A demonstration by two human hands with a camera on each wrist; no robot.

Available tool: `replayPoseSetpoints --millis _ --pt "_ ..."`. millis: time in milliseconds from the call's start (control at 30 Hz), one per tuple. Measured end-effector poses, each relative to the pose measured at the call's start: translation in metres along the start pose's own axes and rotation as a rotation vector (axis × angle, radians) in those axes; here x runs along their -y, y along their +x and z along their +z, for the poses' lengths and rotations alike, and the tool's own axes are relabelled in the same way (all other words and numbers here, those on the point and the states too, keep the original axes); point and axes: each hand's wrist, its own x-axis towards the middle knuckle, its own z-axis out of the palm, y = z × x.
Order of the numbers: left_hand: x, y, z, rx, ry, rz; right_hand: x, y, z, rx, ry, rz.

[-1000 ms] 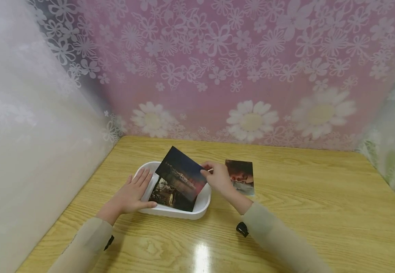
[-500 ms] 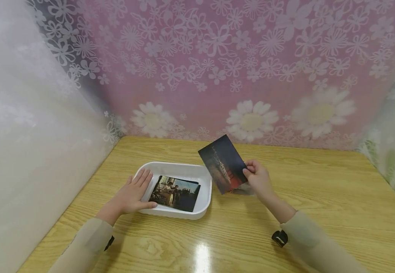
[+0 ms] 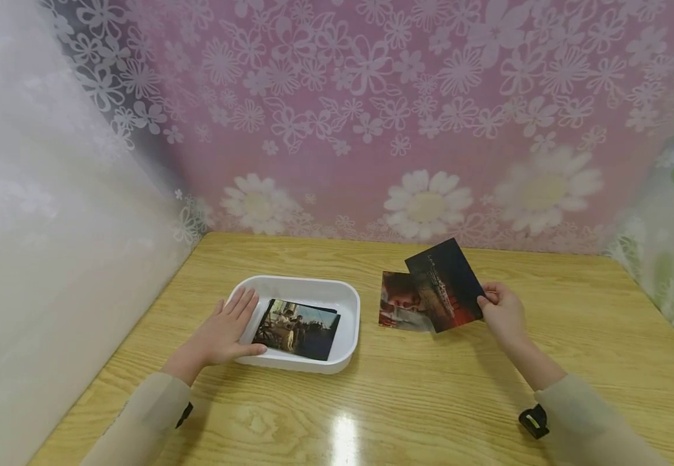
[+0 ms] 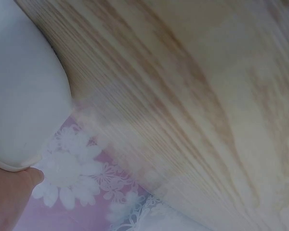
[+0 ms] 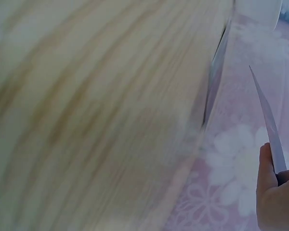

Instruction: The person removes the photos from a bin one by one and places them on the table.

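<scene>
With thumb and fingers my right hand pinches the lower right edge of a dark photo of a lit ship. The photo is tilted and overlaps another photo, of faces, lying on the table; in the right wrist view the held photo appears edge-on above the table. My left hand rests with fingers spread over the left end of a white plastic tray, its thumb along the front rim. Inside the tray lies a small stack of photos, a deck scene with figures on top.
The wooden table runs back to a pink flowered curtain. A pale wall covering borders the left side. Black wrist straps show below the sleeves.
My right hand has lifted the ship photo out of the tray and carried it right, over the photo on the table. The deck-scene photo is now uncovered. My left hand has stayed put.
</scene>
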Motion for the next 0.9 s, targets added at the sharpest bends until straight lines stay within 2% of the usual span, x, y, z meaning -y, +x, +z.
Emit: replayPoseSetpoints --millis 233,533,633,700,800,900 --pt "0.001 0.0 -0.002 0.009 0.009 -0.005 -0.016 0.003 -0.017 -0.03 -0.057 0.065" --pt "0.002 0.001 -0.002 -0.008 0.003 -0.001 -0.028 0.008 -0.025 -0.013 -0.113 0.084" --pt "0.002 0.001 -0.001 0.002 0.001 -0.005 -0.032 0.01 -0.028 -0.012 -0.187 0.066" --pt "0.002 0.001 0.0 0.014 0.001 -0.011 -0.035 0.012 -0.03 0.004 -0.275 0.037" --pt "0.003 0.0 0.0 0.029 -0.003 -0.022 -0.038 0.017 -0.034 0.066 -0.413 -0.004" --pt "0.002 0.0 0.0 0.035 -0.007 -0.026 -0.039 0.023 -0.039 0.158 -0.514 0.002"
